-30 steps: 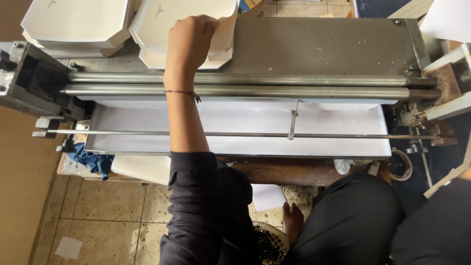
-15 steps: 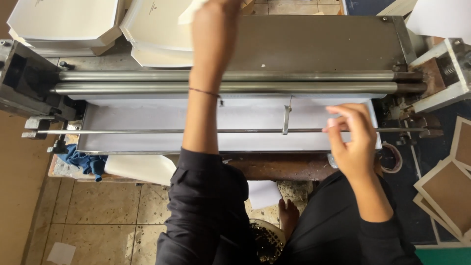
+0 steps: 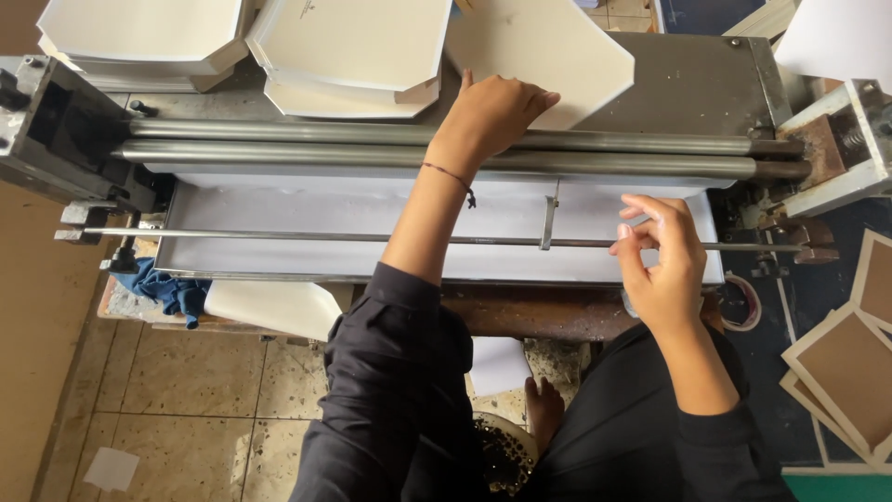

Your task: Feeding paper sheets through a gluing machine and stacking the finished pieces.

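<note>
Nearest the camera, below the black sleeves and dark lap, a tiled floor (image 3: 186, 390) shows, with a blue cloth (image 3: 172, 290) bunched at the machine's front left corner and brown cardboard panels (image 3: 850, 367) lying off to the right. Just above the lap, the right hand (image 3: 662, 265) hovers over the front edge of the white tray (image 3: 307, 218), fingers loosely curled and partly open, thumb and forefinger near the thin metal rod (image 3: 279, 236) that spans the tray; whether they actually pinch it cannot be told. Farther on, two steel rollers (image 3: 279, 139) run the width of the machine. Beyond them the left hand (image 3: 491, 110), a thin cord around its wrist, reaches across with fingers bent and knuckles up, resting on the near edge of a white die-cut card sheet (image 3: 548, 51) that lies on the grey metal table (image 3: 688, 84) behind the rollers; the grip underneath is hidden. At the far left, stacks of similar white card blanks (image 3: 344, 42) sit touching one another.
</note>
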